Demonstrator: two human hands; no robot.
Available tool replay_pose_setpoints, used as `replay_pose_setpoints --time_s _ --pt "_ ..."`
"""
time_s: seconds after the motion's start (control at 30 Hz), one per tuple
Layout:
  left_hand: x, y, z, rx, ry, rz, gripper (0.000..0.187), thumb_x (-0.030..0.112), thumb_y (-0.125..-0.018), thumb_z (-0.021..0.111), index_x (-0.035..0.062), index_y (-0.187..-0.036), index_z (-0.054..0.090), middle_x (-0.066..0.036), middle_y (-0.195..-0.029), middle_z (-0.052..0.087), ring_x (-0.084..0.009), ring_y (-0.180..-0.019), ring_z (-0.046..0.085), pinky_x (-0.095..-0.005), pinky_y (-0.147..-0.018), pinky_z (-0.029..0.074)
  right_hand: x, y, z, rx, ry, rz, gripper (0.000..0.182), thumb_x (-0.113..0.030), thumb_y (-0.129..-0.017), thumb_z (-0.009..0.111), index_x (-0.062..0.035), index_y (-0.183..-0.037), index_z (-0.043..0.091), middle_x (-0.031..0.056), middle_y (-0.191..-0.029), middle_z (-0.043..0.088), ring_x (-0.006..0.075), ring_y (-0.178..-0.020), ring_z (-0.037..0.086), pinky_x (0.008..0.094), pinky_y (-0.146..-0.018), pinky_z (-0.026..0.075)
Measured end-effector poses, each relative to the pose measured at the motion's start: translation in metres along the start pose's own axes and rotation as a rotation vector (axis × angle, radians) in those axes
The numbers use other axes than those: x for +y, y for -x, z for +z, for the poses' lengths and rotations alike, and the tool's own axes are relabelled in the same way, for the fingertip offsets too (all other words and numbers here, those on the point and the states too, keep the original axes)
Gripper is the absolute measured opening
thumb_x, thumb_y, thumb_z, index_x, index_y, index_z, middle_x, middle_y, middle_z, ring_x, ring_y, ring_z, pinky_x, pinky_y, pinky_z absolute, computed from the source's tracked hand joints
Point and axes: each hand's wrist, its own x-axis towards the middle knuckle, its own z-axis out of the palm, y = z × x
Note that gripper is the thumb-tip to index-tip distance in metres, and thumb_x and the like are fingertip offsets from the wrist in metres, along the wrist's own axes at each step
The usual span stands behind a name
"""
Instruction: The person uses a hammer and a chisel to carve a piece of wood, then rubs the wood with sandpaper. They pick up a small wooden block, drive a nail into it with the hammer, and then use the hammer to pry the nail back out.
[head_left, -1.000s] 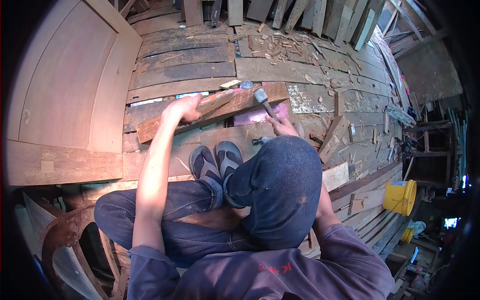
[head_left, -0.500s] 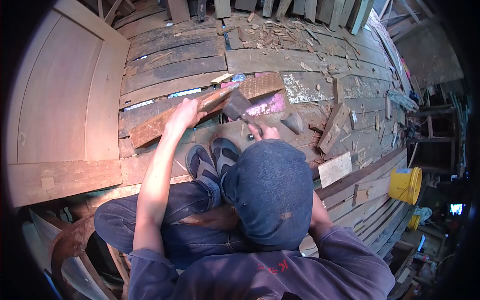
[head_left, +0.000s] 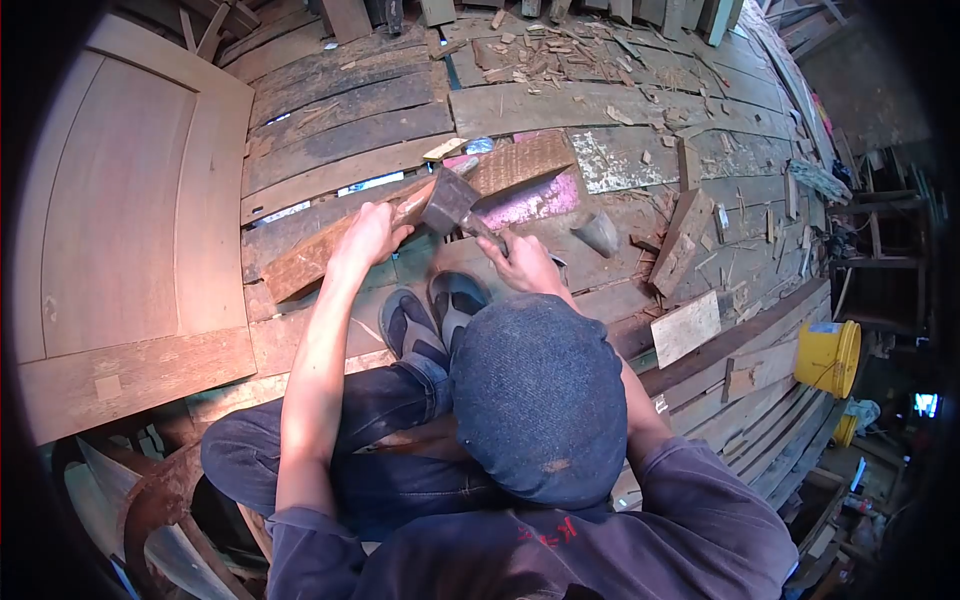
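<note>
My left hand (head_left: 368,238) is closed around a long reddish-brown piece of timber (head_left: 308,255), which it holds at a slant above the plank floor. The far end of this timber rests on or against a thick wooden block (head_left: 525,165). In my right hand (head_left: 527,265) is the short handle of a hatchet (head_left: 450,203). Its broad dark head is at the timber's far part, just right of my left hand; whether the edge has bitten into the wood cannot be seen. My shoes (head_left: 415,325) are close below the timber.
A panelled wooden door (head_left: 125,200) lies at the left. Wood chips (head_left: 540,60) litter the planks ahead. A grey cone-shaped object (head_left: 598,235), an offcut block (head_left: 683,243) and a pale board (head_left: 686,328) lie at the right. Farther right is a yellow bucket (head_left: 828,357).
The hatchet has swung left and its head now overlaps the timber near my left hand. More of my right hand and forearm shows. My left hand keeps its hold on the timber.
</note>
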Motion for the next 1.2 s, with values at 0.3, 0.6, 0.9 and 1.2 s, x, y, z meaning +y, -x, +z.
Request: replay_pose_setpoints --time_s 0.3,0.6,0.9,1.2 --pt "0.006 0.003 0.0 0.011 0.037 0.029 0.032 0.02 -0.082 0.072 -0.0078 -0.097 0.067 -0.033 -0.09 0.064 -0.0448 -0.093 0.064 -0.0488 -0.079 0.052 -0.006 0.007 -0.01 -0.08 0.088 -0.067 0.071 -0.061 -0.094 0.048 0.0071 -0.091 0.066 0.0305 -0.071 0.064 0.0441 -0.072 0.067 0.0524 -0.069 0.052" --pt "0.0 -0.003 0.018 0.088 0.067 0.106 0.026 0.015 -0.082 0.07 -0.0089 -0.093 0.066 -0.034 -0.087 0.063 -0.0462 -0.089 0.064 -0.0498 -0.077 0.052 0.004 0.005 0.0 -0.022 0.083 -0.139 0.074 -0.065 -0.092 0.047 0.0059 -0.091 0.067 0.028 -0.069 0.064 0.0401 -0.068 0.069 0.05 -0.067 0.054" --pt "0.001 -0.001 0.024 0.072 0.137 0.193 0.028 0.018 -0.083 0.07 -0.0068 -0.097 0.065 -0.033 -0.088 0.064 -0.0462 -0.094 0.062 -0.0504 -0.081 0.05 -0.008 0.006 -0.01 -0.053 0.178 -0.136 0.077 -0.07 -0.091 0.042 0.0016 -0.098 0.068 0.0239 -0.069 0.066 0.0347 -0.066 0.069 0.0474 -0.067 0.056" --pt "0.005 0.001 0.033 0.086 0.146 0.131 0.026 0.015 -0.083 0.068 -0.0073 -0.096 0.065 -0.034 -0.088 0.063 -0.0467 -0.093 0.062 -0.051 -0.08 0.051 -0.008 0.0 -0.006 -0.02 0.075 -0.084 0.074 -0.068 -0.091 0.046 0.0019 -0.087 0.069 0.0245 -0.069 0.065 0.0369 -0.069 0.069 0.0492 -0.067 0.054"
